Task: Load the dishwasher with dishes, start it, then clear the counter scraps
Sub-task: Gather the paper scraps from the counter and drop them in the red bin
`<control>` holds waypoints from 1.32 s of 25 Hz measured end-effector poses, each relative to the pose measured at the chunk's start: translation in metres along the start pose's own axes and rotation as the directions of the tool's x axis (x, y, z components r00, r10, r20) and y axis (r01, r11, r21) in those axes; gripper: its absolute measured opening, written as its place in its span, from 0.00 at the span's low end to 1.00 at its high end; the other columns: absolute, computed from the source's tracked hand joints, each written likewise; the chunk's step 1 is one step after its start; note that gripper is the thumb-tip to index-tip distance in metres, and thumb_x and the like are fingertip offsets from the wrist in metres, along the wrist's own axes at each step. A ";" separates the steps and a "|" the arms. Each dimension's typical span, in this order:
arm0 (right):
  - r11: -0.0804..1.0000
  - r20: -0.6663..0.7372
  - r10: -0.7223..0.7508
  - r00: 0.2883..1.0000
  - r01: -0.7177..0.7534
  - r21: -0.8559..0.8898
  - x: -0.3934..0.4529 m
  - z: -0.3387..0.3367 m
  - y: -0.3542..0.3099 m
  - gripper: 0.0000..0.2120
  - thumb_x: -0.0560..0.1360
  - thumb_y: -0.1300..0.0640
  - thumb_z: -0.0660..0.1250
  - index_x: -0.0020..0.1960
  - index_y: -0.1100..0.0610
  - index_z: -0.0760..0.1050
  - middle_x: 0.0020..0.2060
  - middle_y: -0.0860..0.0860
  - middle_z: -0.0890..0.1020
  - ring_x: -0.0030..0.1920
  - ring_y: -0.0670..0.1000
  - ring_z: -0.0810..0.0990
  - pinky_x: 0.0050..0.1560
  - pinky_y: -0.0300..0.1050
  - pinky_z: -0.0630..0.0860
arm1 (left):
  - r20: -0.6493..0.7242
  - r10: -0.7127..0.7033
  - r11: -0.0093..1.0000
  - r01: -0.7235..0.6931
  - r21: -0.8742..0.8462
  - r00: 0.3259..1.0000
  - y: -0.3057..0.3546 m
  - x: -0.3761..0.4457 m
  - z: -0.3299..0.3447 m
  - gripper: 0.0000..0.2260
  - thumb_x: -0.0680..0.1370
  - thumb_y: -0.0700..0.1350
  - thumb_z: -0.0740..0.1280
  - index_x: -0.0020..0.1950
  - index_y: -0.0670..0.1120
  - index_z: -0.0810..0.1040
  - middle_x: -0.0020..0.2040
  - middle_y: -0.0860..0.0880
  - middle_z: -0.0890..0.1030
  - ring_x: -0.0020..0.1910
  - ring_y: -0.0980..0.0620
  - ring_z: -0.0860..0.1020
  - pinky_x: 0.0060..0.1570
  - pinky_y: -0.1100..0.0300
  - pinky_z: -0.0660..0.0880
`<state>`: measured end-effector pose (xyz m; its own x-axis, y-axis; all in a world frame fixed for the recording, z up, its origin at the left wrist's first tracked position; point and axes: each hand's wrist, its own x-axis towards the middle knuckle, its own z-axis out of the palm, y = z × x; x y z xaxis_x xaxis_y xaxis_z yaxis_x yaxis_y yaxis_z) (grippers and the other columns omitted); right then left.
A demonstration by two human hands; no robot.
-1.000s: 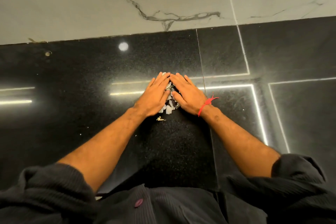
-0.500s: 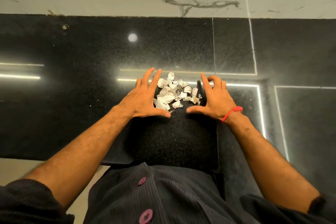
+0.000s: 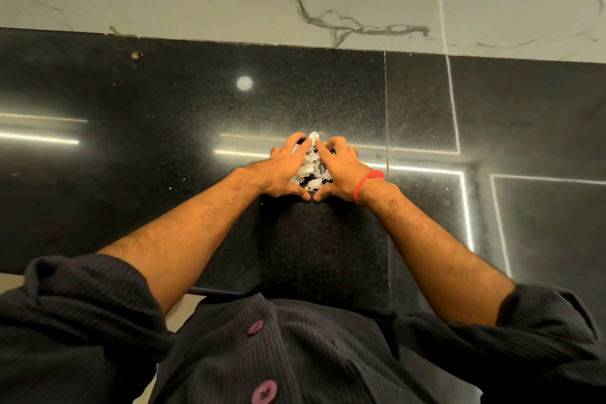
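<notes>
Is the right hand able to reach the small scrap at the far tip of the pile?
Probably yes. The right hand already cups the pile, its fingertips beside that scrap, and nothing lies between them. The left hand closes the other side.

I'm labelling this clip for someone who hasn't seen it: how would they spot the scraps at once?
Look at the black counter below the marbled wall. Near its middle, the left hand and right hand cup a small heap. The scraps are the only pale, crumpled bits there.
</notes>
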<state>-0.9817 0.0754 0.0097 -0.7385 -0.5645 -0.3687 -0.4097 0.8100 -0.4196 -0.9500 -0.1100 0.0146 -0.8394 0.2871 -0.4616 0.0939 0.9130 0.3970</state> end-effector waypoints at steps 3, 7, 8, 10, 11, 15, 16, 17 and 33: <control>0.993 -0.049 -0.023 0.999 0.028 0.115 0.007 0.004 -0.007 0.40 0.70 0.56 0.77 0.77 0.55 0.61 0.66 0.58 0.65 0.65 0.61 0.67 0.68 0.51 0.68 | -0.042 0.010 0.999 -0.012 -0.049 0.999 0.001 -0.003 0.006 0.45 0.75 0.53 0.75 0.81 0.46 0.49 0.78 0.52 0.48 0.68 0.42 0.64 0.71 0.43 0.67; 0.955 -0.304 0.004 0.953 0.087 0.284 0.006 0.022 -0.017 0.18 0.73 0.73 0.66 0.63 0.68 0.76 0.48 0.59 0.77 0.51 0.62 0.77 0.49 0.29 0.64 | -0.219 -0.013 0.984 -0.026 -0.178 0.976 -0.002 -0.010 0.018 0.17 0.78 0.36 0.65 0.66 0.42 0.66 0.65 0.45 0.64 0.59 0.45 0.70 0.62 0.48 0.71; 0.949 -0.361 0.006 0.933 0.109 0.297 0.007 0.029 -0.020 0.16 0.71 0.74 0.66 0.57 0.67 0.79 0.47 0.61 0.79 0.50 0.62 0.78 0.48 0.31 0.64 | -0.266 -0.061 0.975 0.000 -0.221 0.962 -0.002 -0.014 0.022 0.12 0.78 0.33 0.63 0.59 0.42 0.67 0.59 0.45 0.66 0.54 0.46 0.70 0.55 0.51 0.71; 0.911 -0.392 0.079 0.916 0.094 0.402 0.006 0.033 -0.029 0.13 0.69 0.73 0.68 0.52 0.65 0.81 0.46 0.61 0.82 0.48 0.59 0.79 0.47 0.35 0.66 | -0.318 -0.155 0.939 0.040 -0.340 0.935 0.002 -0.021 0.027 0.10 0.77 0.32 0.63 0.53 0.44 0.65 0.53 0.46 0.68 0.48 0.49 0.69 0.46 0.57 0.65; 0.882 -0.385 0.136 0.913 0.065 0.466 0.007 0.034 -0.034 0.13 0.69 0.73 0.68 0.51 0.63 0.81 0.46 0.59 0.83 0.47 0.55 0.79 0.47 0.35 0.67 | -0.330 -0.187 0.914 0.040 -0.404 0.925 0.003 -0.025 0.028 0.10 0.77 0.32 0.62 0.52 0.44 0.65 0.52 0.45 0.69 0.47 0.50 0.69 0.45 0.59 0.64; 0.792 -0.270 0.180 0.946 0.024 0.611 0.006 0.032 -0.071 0.12 0.70 0.71 0.69 0.46 0.56 0.80 0.36 0.53 0.83 0.32 0.42 0.80 0.38 0.34 0.75 | -0.353 -0.248 0.867 0.044 -0.497 0.902 -0.013 -0.055 0.023 0.09 0.80 0.32 0.59 0.55 0.43 0.62 0.49 0.45 0.71 0.44 0.51 0.70 0.36 0.66 0.63; 0.772 -0.241 0.156 0.958 0.034 0.635 0.007 0.034 -0.083 0.13 0.71 0.71 0.69 0.44 0.54 0.79 0.34 0.54 0.83 0.30 0.42 0.80 0.35 0.35 0.76 | -0.358 -0.258 0.863 0.048 -0.502 0.897 -0.021 -0.066 0.022 0.09 0.80 0.32 0.59 0.54 0.44 0.62 0.49 0.45 0.70 0.43 0.52 0.70 0.35 0.67 0.64; 0.764 -0.230 0.134 0.964 0.048 0.643 0.008 0.035 -0.094 0.14 0.71 0.71 0.70 0.42 0.52 0.78 0.33 0.55 0.83 0.29 0.44 0.81 0.34 0.38 0.77 | -0.363 -0.272 0.861 0.056 -0.506 0.891 -0.028 -0.078 0.021 0.10 0.80 0.32 0.58 0.54 0.44 0.61 0.49 0.45 0.70 0.43 0.52 0.70 0.35 0.67 0.65; 0.819 -0.116 -0.381 0.917 0.393 0.418 0.022 0.180 -0.503 0.14 0.72 0.68 0.72 0.41 0.49 0.78 0.33 0.48 0.82 0.30 0.44 0.83 0.35 0.35 0.77 | -0.565 -0.631 0.701 0.080 -0.708 0.531 -0.293 -0.429 0.075 0.09 0.79 0.31 0.60 0.57 0.40 0.65 0.51 0.41 0.74 0.49 0.48 0.73 0.51 0.50 0.72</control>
<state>-0.6954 -0.3732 0.0639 -0.5835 -0.8079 -0.0824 -0.4020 0.3755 -0.8351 -0.5774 -0.4785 0.0367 -0.8075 -0.5880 -0.0471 -0.3804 0.4581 0.8034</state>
